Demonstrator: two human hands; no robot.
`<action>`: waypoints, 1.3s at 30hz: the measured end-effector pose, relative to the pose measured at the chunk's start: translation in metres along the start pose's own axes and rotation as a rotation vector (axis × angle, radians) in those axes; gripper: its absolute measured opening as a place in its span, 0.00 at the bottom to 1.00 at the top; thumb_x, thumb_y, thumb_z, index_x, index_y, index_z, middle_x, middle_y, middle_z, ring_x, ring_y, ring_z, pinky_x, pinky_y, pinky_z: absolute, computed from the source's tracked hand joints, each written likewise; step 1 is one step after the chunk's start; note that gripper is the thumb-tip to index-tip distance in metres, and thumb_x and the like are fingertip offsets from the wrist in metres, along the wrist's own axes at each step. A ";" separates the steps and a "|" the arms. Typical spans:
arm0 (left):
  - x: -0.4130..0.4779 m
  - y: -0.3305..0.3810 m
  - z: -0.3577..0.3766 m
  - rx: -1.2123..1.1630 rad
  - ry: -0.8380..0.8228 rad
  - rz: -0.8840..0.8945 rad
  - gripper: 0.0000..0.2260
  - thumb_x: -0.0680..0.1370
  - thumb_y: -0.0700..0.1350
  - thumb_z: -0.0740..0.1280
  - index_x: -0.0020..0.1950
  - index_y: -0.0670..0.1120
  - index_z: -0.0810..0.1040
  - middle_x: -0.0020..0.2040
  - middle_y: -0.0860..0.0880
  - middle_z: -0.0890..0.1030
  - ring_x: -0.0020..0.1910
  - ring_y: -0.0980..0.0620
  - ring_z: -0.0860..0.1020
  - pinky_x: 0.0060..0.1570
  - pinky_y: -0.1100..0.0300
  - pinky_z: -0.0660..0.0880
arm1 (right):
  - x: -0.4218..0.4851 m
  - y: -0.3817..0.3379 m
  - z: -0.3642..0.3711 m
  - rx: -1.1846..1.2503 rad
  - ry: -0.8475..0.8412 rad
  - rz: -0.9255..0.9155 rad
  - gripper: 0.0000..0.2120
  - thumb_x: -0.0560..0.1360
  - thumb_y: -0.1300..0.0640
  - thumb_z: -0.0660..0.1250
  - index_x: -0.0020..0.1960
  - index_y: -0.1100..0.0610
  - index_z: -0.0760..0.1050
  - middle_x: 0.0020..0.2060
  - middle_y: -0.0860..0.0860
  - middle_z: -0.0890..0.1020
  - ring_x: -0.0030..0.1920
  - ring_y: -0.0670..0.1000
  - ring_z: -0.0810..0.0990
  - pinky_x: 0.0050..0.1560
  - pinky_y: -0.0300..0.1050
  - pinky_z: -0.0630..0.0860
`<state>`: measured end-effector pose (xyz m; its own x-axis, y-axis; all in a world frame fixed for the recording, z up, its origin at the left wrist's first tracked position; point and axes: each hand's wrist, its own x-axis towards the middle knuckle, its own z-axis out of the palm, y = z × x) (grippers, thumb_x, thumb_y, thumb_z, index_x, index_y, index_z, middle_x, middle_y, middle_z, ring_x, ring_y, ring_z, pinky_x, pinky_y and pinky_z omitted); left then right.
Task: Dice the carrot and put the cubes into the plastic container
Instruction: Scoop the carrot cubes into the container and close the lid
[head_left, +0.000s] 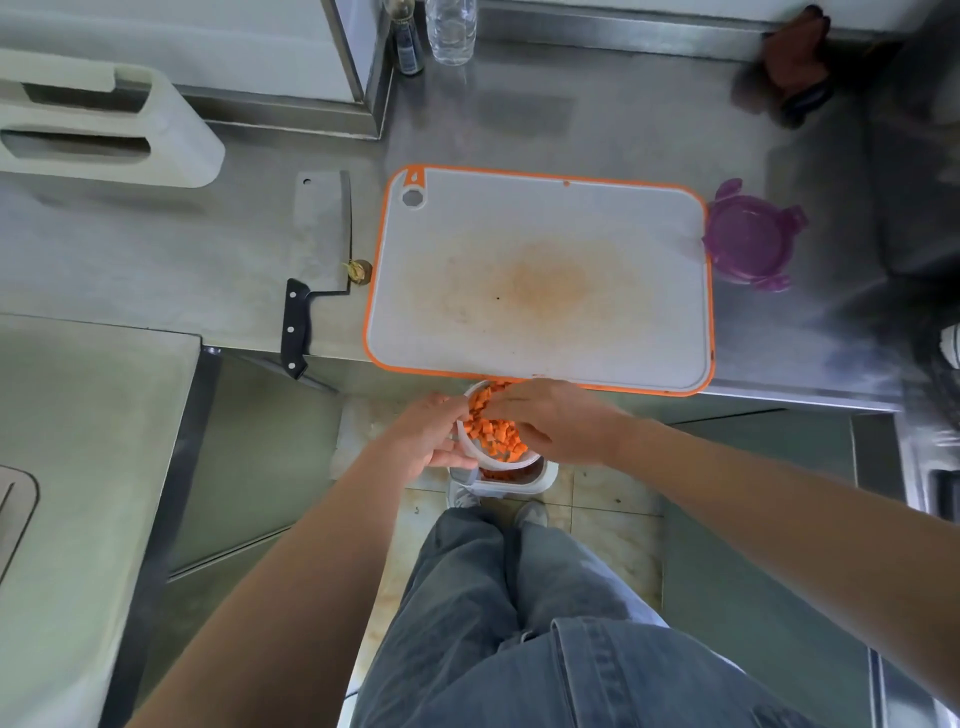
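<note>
A clear plastic container (480, 460) full of orange carrot cubes (496, 434) is held just below the front edge of the counter. My left hand (431, 439) grips its left wall. My right hand (558, 421) lies flat over its right side, fingers straight and touching the cubes. The white cutting board (540, 280) with an orange rim lies on the steel counter, stained orange in the middle, with no cubes on it. The container's purple lid (753, 239) sits at the board's right edge.
A cleaver (317, 260) with a black handle lies left of the board, a carrot end (358, 271) beside it. A water bottle (451, 31) and a dark bottle (408, 47) stand at the back. A white bin (545, 475) is on the floor under the container.
</note>
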<state>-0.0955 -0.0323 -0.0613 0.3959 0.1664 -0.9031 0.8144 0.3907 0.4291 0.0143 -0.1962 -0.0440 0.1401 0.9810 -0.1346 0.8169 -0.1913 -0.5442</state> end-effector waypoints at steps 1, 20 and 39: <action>-0.001 0.000 0.001 -0.004 0.002 0.000 0.16 0.76 0.42 0.65 0.63 0.43 0.72 0.58 0.37 0.78 0.43 0.40 0.84 0.40 0.50 0.83 | -0.005 0.001 0.000 0.012 0.011 0.005 0.18 0.76 0.64 0.58 0.63 0.56 0.77 0.59 0.54 0.81 0.58 0.57 0.79 0.56 0.55 0.78; -0.020 0.085 0.021 0.130 -0.139 0.274 0.11 0.77 0.40 0.64 0.59 0.39 0.73 0.53 0.38 0.83 0.46 0.42 0.84 0.46 0.48 0.82 | -0.019 0.053 -0.092 0.688 0.730 0.827 0.17 0.75 0.71 0.54 0.50 0.57 0.79 0.41 0.54 0.83 0.45 0.53 0.81 0.47 0.46 0.79; 0.022 0.162 0.131 -0.149 0.029 0.531 0.10 0.79 0.36 0.58 0.55 0.46 0.75 0.57 0.39 0.79 0.57 0.42 0.79 0.49 0.52 0.80 | -0.032 0.144 -0.130 1.343 0.496 0.846 0.17 0.83 0.61 0.56 0.70 0.59 0.68 0.52 0.56 0.77 0.43 0.53 0.79 0.41 0.41 0.80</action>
<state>0.1006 -0.0841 -0.0093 0.7226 0.3991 -0.5644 0.4366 0.3695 0.8203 0.2007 -0.2506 -0.0106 0.6308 0.4558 -0.6280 -0.5727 -0.2726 -0.7731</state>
